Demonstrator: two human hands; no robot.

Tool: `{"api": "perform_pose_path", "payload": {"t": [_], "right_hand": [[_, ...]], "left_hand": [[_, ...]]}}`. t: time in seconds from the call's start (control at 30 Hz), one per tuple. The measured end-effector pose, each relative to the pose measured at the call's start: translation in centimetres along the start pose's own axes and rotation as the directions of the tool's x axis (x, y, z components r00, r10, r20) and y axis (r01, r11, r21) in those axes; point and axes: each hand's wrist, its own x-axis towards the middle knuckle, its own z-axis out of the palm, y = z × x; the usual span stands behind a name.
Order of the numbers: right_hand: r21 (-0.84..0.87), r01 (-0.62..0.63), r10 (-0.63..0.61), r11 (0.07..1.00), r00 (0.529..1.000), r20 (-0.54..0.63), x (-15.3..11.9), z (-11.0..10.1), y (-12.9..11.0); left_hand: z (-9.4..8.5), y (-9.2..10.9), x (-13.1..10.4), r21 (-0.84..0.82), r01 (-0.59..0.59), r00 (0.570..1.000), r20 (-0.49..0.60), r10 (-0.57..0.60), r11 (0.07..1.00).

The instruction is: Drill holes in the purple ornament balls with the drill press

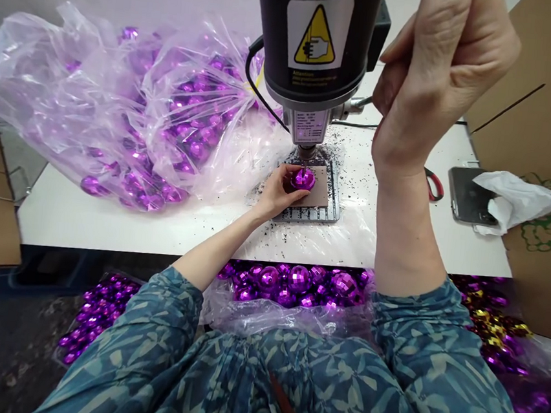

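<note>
Head view: left hand low, pinching purple ball; right hand raised, fisted, apparently round lever.

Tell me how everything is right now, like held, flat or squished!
Left hand: curled around purple ball
Purple ball: held, beneath the drill
Right hand: raised, closed on lever
Plastic bag: gathered at its neck, purple balls inside
Tissue: crumpled, partly over dark device
Dark device: lying flat
White table: dark-speckled
</note>
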Motion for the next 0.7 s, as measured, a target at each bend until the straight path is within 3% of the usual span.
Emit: {"api": "perform_pose_path", "payload": {"t": [0.13, 0.5, 0.7], "right_hand": [[0.072, 0.079, -0.077, 0.994, 0.997, -0.023, -0.2, -0.2, 0.6], [-0.045, 0.103, -0.103, 0.994, 0.995, 0.013, -3.1, -2.0, -0.9], [0.008, 0.152, -0.152, 0.988, 0.988, -0.037, -4.0, -2.4, 0.5]], "left_hand": [[0.3, 0.0, -0.2, -0.047, -0.048, 0.998, 0.039, 0.049, 0.998], [0.9, -0.8, -0.1, -0.084, -0.056, 0.998, 0.030, 0.058, 0.995], [0.9, -1.1, -0.1, -0.099, -0.063, 0.997, 0.033, 0.067, 0.993]]}}
